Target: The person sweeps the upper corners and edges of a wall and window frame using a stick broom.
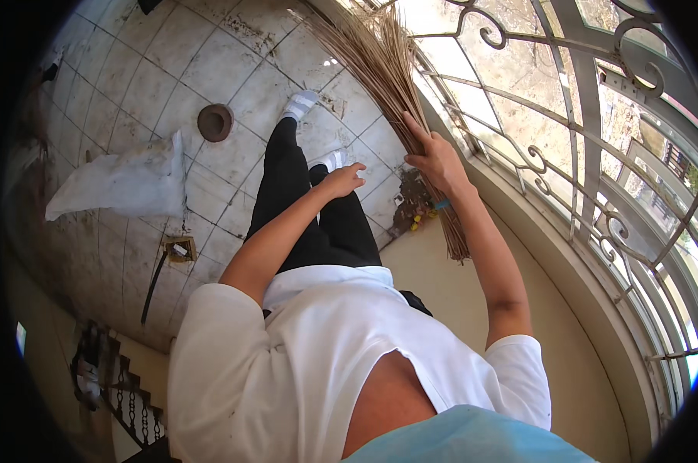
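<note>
My right hand (438,162) grips a stick broom (392,87) of thin dry brown ribs, its index finger laid along the bundle. The broom's spread end reaches up and away beside the window sill. Its bound butt (456,237) hangs below my right hand, with a blue band (442,204) around it. My left hand (344,179) is in front of my legs, fingers apart and slightly bent, holding nothing. It is apart from the broom.
Dark debris (412,199) lies in the wall corner. A white sack (134,179), a round brown pot (215,122) and a dustpan-like thing (181,249) with a black handle are on the dirty tiled floor (169,52). A metal window grille (569,124) runs along my right; a staircase (132,399) shows behind.
</note>
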A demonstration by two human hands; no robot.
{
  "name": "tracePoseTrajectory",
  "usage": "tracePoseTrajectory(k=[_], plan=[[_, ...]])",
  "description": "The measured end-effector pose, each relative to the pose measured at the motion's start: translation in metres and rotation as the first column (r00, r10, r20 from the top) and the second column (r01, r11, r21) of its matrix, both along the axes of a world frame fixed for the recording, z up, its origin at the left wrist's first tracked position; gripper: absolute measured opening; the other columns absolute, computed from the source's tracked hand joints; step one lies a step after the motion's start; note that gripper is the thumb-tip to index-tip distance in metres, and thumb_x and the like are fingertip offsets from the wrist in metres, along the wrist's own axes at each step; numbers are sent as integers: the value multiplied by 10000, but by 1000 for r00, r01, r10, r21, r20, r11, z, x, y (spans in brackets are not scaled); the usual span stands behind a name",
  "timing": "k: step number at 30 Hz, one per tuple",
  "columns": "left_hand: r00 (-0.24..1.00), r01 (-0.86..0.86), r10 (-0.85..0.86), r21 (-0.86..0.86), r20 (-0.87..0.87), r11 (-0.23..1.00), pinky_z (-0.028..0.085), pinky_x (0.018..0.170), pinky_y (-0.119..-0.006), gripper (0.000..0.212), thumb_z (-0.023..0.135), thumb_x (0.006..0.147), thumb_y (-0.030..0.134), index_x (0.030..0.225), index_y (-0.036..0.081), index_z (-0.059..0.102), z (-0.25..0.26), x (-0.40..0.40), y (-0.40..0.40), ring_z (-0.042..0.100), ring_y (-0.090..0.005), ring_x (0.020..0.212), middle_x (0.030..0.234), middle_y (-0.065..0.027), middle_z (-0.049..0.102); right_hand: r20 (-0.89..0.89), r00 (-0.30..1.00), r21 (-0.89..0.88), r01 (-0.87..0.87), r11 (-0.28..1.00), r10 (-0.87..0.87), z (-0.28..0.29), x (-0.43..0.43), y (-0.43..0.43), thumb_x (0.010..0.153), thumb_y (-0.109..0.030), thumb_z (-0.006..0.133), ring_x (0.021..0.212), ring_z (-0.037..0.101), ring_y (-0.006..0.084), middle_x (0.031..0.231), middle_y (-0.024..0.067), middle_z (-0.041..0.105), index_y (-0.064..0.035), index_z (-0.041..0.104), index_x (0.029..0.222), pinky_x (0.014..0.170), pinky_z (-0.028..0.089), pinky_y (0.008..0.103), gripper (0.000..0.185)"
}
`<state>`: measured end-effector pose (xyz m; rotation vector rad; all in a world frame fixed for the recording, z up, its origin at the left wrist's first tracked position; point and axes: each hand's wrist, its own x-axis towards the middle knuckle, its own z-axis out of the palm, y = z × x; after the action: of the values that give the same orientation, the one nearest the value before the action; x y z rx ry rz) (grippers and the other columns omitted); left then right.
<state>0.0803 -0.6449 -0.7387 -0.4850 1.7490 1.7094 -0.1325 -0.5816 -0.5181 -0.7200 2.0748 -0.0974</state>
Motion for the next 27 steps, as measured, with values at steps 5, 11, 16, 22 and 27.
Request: tracePoseTrajectory(k=[5,11,16,22,27], plan=[[999,-25,24,23,24,999,485,802,-356,484,607,897,282,1322,82,491,-6,10,2,642,-260,899,945,-113,665,141,974,-11,182,983,-179,58,38,50,772,-137,707,968,591,366,992,212,575,-325,301,1490,881,455,422,847],[1000,18,-18,-18,22,1000,484,825,-364,484,606,898,286,1328,99,487,-2,6,-20,639,-270,916,982,-119,665,209,877,69,429,901,-433,5,-6,39,770,-71,683,1192,542,249,1307,194,559,-233,323,1496,1012,393,323,826],[999,4,-3,-19,52,1000,484,839,-377,478,607,898,294,1322,106,493,1,6,-26,637,-278,943,996,-123,666,256,964,104,52,993,-77,-12,17,-26,802,-161,676,1154,547,302,1236,215,562,-257,319,1493,981,402,352,785],[999,-29,30,-21,42,999,485,843,-375,484,607,897,302,1320,97,493,-4,16,-30,637,-279,960,1008,-130,666,327,927,-95,226,969,-184,49,19,4,750,-98,713,1084,578,324,1144,185,596,-330,317,1488,977,417,361,869],[998,-61,61,-7,32,998,489,840,-381,489,598,899,323,1321,99,494,4,6,-43,642,-291,964,1003,-137,670,205,968,-171,179,969,-143,-62,-23,-74,750,-173,697,799,651,304,826,207,665,-177,295,1496,777,488,393,847]])
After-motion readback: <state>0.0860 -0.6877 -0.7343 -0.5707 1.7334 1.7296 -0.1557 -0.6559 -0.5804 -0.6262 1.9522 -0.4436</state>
